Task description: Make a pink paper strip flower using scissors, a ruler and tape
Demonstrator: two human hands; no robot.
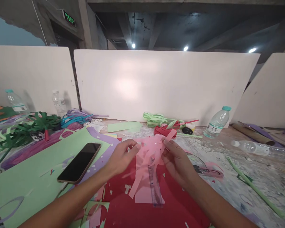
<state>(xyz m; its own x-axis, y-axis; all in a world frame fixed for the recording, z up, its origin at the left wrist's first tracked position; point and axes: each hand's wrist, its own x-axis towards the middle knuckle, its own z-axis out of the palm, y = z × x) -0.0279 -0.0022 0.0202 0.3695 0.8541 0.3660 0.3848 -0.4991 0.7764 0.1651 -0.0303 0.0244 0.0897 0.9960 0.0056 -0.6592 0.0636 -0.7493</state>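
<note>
Rising from the fingertips of the right hand (178, 160), one pink paper strip (172, 135) is pinched between thumb and fingers, above one pink sheet (142, 198) on which one clear ruler (155, 186) is laid, near the middle of the table (228, 190). More pink strips (136, 185) are overlapped there, too tangled to be counted. The left hand (122, 155) is held just to the left, fingers curled, thumb and forefinger brought near each other; whether paper is gripped by it cannot be told. Both forearms (80, 193) are extended forward from the lower corners. Beneath, one red sheet (133, 217) is spread; to the left, one smartphone (79, 163) is set on a light-green sheet (26, 180). Four plastic bottles (217, 123) are seen, three standing, one lying. The stained, scrap-strewn tabletop is backed by three white panels (156, 85); beyond, three ceiling lights (185, 48) and one green exit sign (69, 18) are lit.
</note>
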